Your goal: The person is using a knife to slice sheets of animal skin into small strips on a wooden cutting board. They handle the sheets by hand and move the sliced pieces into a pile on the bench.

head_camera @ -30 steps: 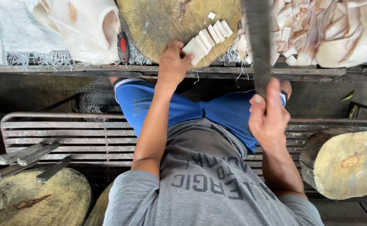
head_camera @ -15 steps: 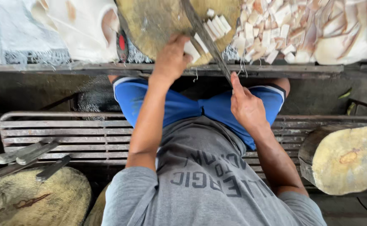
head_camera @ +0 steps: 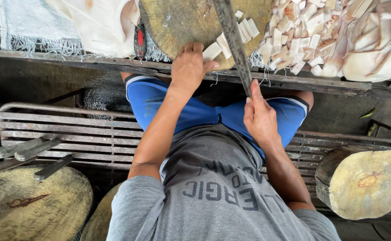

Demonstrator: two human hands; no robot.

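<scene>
Chopping looks well along: a big heap of pale cut chunks lies just right of the round, rough-grained wooden chopping block, while only a short row of white strips remains on it, part-sliced. Left hand curls over the block's near edge, thumb touching a white piece. Right hand is wrapped around the handle of a long, dull grey cleaver angled over the strips.

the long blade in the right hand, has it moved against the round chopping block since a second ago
Yes. The long blade in the right hand has swung left across the round chopping block, now lying by the cut white strips the left hand steadies.
</scene>
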